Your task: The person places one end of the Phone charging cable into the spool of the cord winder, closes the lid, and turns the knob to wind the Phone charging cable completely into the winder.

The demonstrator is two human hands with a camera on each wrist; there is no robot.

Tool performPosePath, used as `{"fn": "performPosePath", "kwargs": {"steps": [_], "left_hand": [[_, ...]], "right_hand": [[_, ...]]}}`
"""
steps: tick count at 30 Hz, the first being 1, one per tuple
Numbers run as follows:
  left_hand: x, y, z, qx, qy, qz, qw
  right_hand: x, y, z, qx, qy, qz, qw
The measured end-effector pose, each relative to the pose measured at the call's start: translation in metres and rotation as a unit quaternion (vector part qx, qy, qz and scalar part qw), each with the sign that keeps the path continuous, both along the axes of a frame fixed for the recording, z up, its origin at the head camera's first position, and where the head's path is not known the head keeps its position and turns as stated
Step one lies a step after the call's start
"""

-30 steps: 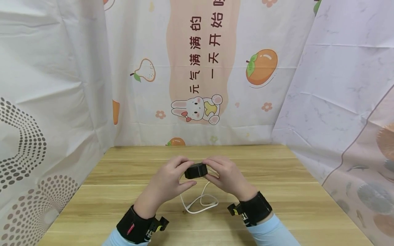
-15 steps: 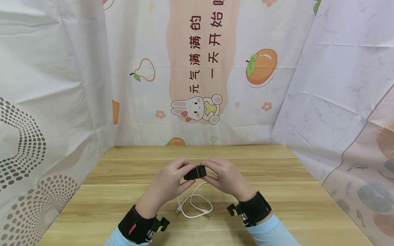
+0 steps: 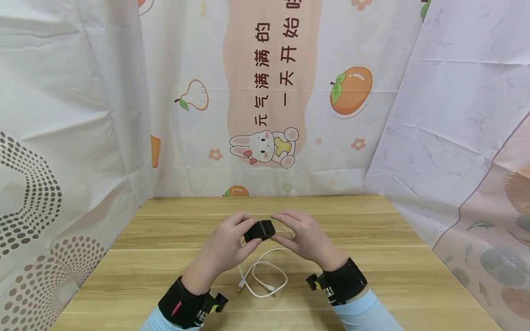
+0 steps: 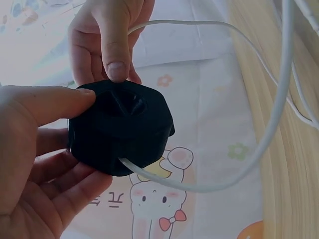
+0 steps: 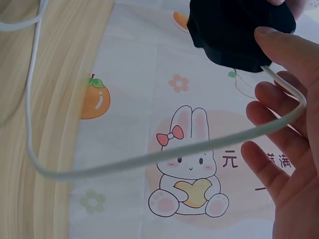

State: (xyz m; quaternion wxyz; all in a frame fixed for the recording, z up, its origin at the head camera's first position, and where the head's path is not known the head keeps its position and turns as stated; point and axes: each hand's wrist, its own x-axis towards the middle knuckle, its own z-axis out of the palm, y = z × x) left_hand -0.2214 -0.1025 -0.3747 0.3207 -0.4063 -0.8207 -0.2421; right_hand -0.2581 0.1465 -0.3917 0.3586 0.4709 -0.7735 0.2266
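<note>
My left hand point(image 3: 227, 239) grips a black, many-sided cable winder point(image 3: 260, 231), thumb on one face and fingers on the other. In the left wrist view the winder point(image 4: 119, 132) has a round recess with a bar across it. A white cable point(image 4: 219, 186) comes out of its rim. My right hand point(image 3: 304, 239) is at the winder's right edge, with its thumb touching the winder point(image 5: 239, 30) in the right wrist view. Its other fingers stand apart, with the cable point(image 5: 134, 159) passing across them. What those fingers touch behind the winder is partly hidden.
The cable's loose part loops above or on the wooden table point(image 3: 352, 276), below the hands. A USB plug point(image 3: 240, 288) and a smaller plug point(image 3: 271, 288) show at its ends. A printed cloth point(image 3: 190, 138) hangs behind the table; more cloth hangs at both sides.
The winder has shifted slightly left and tilted, its right end raised, drawing a little away from the right fingertips. The loose cable has swung, bringing its plugs into view. Both wrists stay nearly in place.
</note>
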Motion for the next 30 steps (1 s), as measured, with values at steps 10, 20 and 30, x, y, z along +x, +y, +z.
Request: {"fn": "performPosePath", "kwargs": {"steps": [10, 20, 30], "left_hand": [[-0.002, -0.005, 0.001, 0.08, -0.126, 0.018, 0.9887], [-0.015, -0.014, -0.004, 0.17, -0.287, 0.028, 0.9422], [-0.028, -0.024, -0.011, 0.267, -0.448, -0.011, 0.8532]], "right_hand": [[0.0, 0.005, 0.004, -0.022, -0.009, 0.0, 1.0], [-0.002, 0.01, 0.005, -0.048, -0.008, 0.013, 0.999], [-0.004, 0.015, 0.004, -0.07, -0.014, -0.002, 0.997]]}}
